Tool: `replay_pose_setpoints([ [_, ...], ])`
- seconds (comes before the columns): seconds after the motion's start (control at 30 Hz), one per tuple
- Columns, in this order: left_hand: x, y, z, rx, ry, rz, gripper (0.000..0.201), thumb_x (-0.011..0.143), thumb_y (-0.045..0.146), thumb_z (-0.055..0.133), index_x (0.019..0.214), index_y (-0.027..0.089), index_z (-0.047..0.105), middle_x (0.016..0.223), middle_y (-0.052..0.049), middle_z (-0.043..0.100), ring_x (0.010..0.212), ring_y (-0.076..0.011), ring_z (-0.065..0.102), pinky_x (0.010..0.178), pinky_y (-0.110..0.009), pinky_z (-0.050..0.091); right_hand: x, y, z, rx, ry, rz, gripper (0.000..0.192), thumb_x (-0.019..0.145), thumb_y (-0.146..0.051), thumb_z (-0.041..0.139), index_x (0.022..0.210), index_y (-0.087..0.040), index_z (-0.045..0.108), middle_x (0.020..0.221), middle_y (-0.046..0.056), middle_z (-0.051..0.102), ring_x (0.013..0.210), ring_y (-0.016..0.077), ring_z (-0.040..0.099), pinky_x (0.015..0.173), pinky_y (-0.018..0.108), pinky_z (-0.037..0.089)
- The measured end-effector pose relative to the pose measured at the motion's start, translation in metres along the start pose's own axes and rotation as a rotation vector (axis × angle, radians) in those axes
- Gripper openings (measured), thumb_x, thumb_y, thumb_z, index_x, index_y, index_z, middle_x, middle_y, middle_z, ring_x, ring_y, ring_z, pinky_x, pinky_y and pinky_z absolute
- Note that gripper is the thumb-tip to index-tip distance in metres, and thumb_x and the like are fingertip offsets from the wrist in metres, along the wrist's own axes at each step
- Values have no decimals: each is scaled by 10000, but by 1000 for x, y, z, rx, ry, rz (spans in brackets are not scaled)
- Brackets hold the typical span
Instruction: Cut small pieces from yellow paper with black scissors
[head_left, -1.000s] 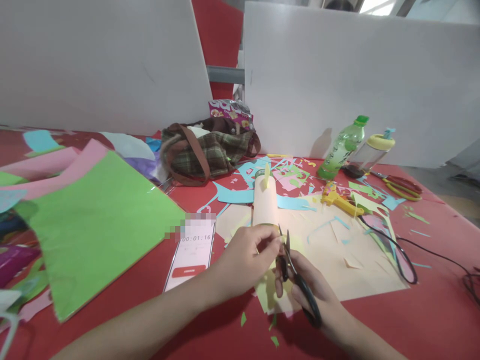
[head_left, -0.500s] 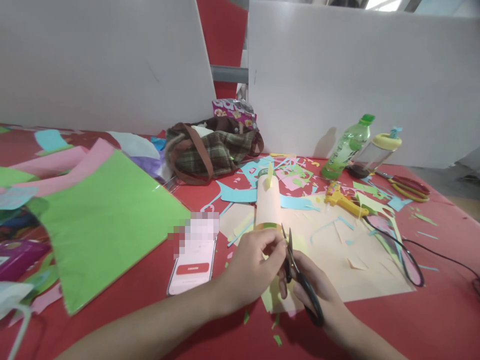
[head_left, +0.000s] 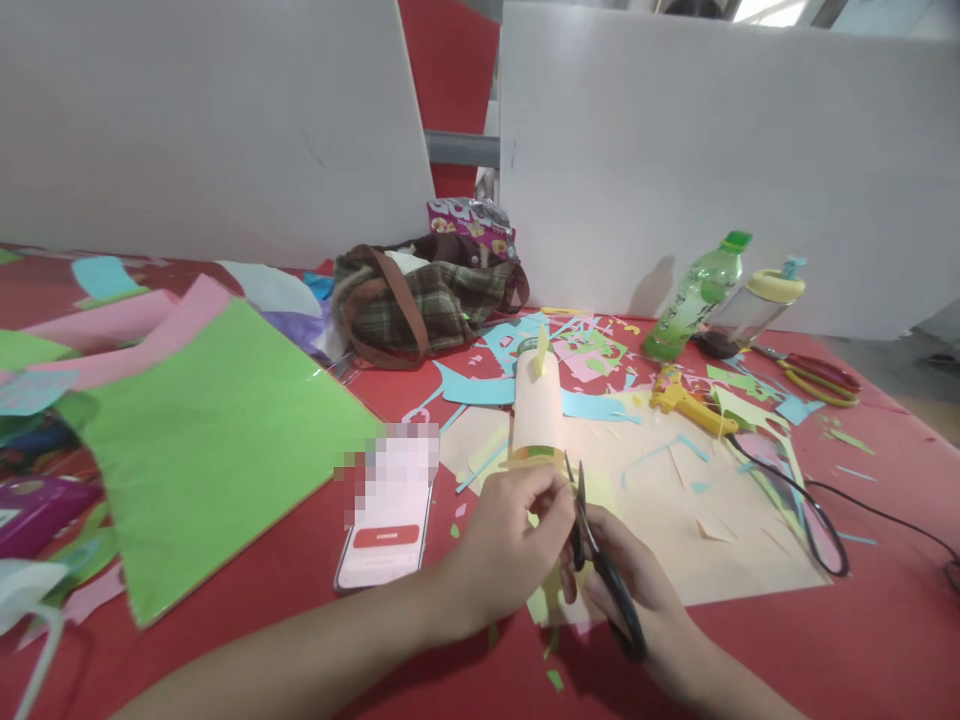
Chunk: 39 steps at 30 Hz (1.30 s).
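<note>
My right hand (head_left: 637, 590) grips black-handled scissors (head_left: 600, 560), blades pointing up and nearly closed. My left hand (head_left: 510, 540) pinches a small piece of pale yellow paper (head_left: 541, 602) against the blades; most of that piece is hidden by the fingers. Just beyond the hands lies a peach paper roll (head_left: 537, 408) with a green band and a yellow tab, resting on a large peach sheet (head_left: 720, 540).
A phone (head_left: 384, 530) lies left of my hands. A big green sheet (head_left: 202, 440) and pink sheets cover the left. A plaid bag (head_left: 420, 300), a green bottle (head_left: 694, 298), a clear bottle (head_left: 754, 305), a yellow glue gun (head_left: 679, 400), its black cord and red scissors (head_left: 814, 375) stand behind.
The view shifted slightly, so everything sits a little further right. My hands stayed together on the scissors and paper, and the blades look a bit more closed.
</note>
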<state>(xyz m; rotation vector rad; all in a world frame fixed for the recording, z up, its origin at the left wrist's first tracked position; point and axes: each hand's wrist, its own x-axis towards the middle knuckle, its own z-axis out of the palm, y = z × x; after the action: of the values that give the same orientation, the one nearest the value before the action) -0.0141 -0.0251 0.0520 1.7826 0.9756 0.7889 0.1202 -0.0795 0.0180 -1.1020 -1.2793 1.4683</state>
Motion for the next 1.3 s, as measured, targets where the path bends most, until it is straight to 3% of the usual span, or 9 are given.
replay_pose_setpoints([
  [0.33,1,0,-1,29,-15,14,207,782,172,356,587,152,422,532,43,406,517,-72,400,510,-177,332,0,2,-2,27,-16,-14,359,734,-423,509,1014,-202,468,732,13,455,586,137,428,553,277,393],
  [0.83,7,7,-19,185,-177,13,211,774,168,340,567,159,379,529,49,381,521,-75,364,485,-181,287,0,-1,0,135,-11,47,312,708,-389,560,959,-212,508,700,-10,452,506,101,440,488,247,415],
  [1.07,9,12,-29,206,-255,26,238,778,167,328,635,142,516,566,29,471,527,-79,398,497,-187,292,0,0,1,147,-29,60,302,692,-388,576,933,-218,510,673,-23,455,483,96,434,484,250,411],
  [1.3,10,12,-37,244,-314,35,212,757,156,349,554,154,411,490,55,364,469,-65,316,446,-182,237,0,1,1,183,-26,88,345,655,-405,608,930,-223,509,658,-32,447,466,90,433,460,249,397],
])
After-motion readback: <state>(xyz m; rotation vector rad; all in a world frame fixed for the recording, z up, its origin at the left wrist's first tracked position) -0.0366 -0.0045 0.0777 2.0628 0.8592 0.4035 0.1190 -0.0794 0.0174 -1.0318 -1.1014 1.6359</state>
